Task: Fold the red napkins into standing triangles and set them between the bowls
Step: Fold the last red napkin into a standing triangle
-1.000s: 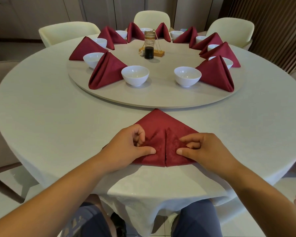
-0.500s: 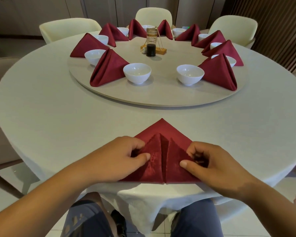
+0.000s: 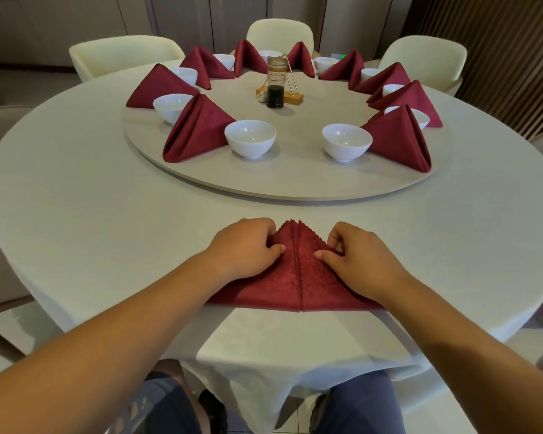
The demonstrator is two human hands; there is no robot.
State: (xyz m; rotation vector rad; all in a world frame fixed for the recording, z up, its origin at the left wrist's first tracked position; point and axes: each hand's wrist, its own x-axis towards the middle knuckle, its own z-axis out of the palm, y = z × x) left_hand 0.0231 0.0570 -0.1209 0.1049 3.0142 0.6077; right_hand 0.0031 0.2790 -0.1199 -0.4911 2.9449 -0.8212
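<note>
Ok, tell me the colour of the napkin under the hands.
Dark red napkin, faintly patterned, clearest in the head view.

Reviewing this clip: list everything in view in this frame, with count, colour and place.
standing napkins: nine, dark red, on the turntable between bowls
flat napkin: one, dark red, near table edge, partly folded
bowls: ten, white, ringed round the turntable
turntable: one, beige, middle of the table
bottle: one, clear with dark liquid, turntable centre
wooden stand: one, light brown, by the bottle
table: one, round, white cloth
chairs: three plainly seen, cream, far side
left hand: pinches the flat napkin's left flap
right hand: pinches its right flap
legs: two, blue trousers, below the table edge
</note>
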